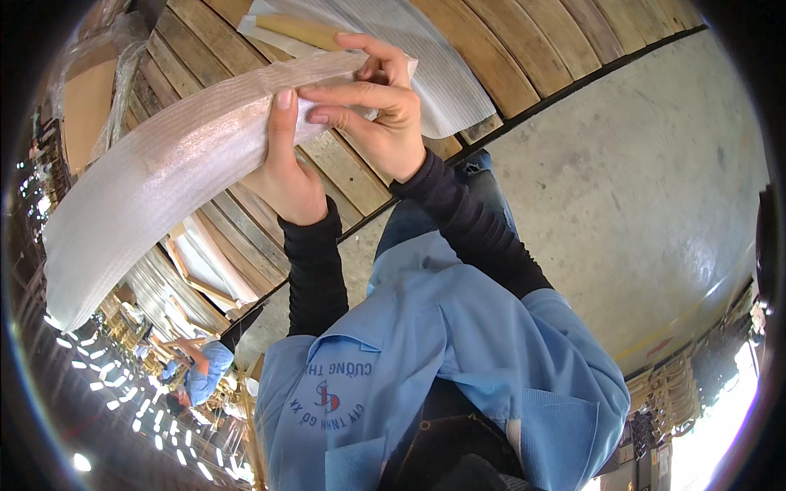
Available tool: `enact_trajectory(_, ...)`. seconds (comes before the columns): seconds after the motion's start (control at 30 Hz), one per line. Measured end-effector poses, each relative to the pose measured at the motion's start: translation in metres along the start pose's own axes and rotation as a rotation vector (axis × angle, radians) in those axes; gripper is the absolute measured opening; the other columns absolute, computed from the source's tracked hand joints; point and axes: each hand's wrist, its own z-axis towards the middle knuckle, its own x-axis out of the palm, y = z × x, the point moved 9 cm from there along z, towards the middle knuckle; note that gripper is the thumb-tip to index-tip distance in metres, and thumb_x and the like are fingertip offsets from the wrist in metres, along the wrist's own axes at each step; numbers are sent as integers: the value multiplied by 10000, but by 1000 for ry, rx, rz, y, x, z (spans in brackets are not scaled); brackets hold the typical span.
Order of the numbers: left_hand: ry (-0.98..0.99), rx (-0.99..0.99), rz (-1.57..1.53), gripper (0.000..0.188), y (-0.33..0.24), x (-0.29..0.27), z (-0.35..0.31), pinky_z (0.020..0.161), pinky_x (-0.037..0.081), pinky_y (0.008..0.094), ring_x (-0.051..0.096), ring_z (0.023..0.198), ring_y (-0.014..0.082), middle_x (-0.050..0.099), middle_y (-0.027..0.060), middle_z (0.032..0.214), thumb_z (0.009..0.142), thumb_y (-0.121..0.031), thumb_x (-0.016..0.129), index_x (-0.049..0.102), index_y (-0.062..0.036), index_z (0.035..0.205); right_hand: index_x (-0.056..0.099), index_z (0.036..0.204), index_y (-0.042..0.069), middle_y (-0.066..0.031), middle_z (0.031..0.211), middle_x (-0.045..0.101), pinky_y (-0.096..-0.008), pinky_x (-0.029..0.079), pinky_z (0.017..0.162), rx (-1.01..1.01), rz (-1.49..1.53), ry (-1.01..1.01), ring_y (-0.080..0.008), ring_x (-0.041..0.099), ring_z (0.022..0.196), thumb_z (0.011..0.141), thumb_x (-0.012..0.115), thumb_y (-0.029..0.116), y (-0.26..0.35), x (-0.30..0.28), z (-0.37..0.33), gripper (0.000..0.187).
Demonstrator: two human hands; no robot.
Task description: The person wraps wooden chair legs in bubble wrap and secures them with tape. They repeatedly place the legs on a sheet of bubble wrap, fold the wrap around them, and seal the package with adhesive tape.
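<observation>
A long, flat bundle in white translucent foam wrap (164, 155) stretches from the far left to my hands, its far end raised at the left. My left hand (296, 180) grips the bundle near its right end, thumb lying over the top and the other fingers hidden behind. Close beside it, my right hand (385, 114) has thumb and forefinger drawn together at the edge of the wrap, its other fingers curled over the end. What lies inside the wrap cannot be made out clearly.
Under the bundle is a slatted wooden table (524, 57). Another foam sheet (454, 90) lies on it with a yellowish wooden strip (303, 31). Plastic-wrapped board (88, 102) stands at the left. A co-worker in blue (209, 372) is at the lower left. Concrete floor (630, 188) spreads right.
</observation>
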Motion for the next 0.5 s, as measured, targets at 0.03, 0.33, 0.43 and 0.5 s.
enact_trajectory(0.03, -6, 8, -2, 293, -2, 0, 0, 985, 482, 337, 625, 1095, 160, 679, 102, 1166, 911, -82, 744, 668, 37, 1168, 834, 1050, 237, -6, 1431, 507, -271, 423, 851, -5, -35, -37, -123, 423, 995, 681, 912, 154, 0, -1, 2, 386)
enact_trajectory(0.33, 257, 448, 705, 372, -2, -28, -19, 1046, 454, 393, 626, 1159, 251, 656, 154, 1264, 903, -10, 710, 636, 82, 1256, 613, 1427, 183, -46, 1161, 633, -257, 433, 740, 415, -96, 687, -91, 460, 812, 652, 963, 268, -23, 29, 29, 855)
enact_trajectory(0.43, 93, -4, 135, 462, 21, -39, -24, 1083, 429, 411, 600, 1206, 274, 627, 162, 1311, 869, -3, 742, 605, 52, 1306, 647, 1332, 37, -64, 1043, 671, -291, 474, 805, 154, 17, 1023, -164, 571, 892, 692, 922, 409, -33, 62, 27, 790)
enact_trajectory(0.5, 162, -64, 140, 573, 37, -51, -29, 1100, 421, 422, 583, 1232, 284, 604, 165, 1343, 835, -15, 786, 555, 38, 1357, 664, 1275, -28, -39, 964, 668, -286, 466, 819, 264, 205, 1175, -171, 577, 895, 735, 893, 458, -44, 82, 17, 762)
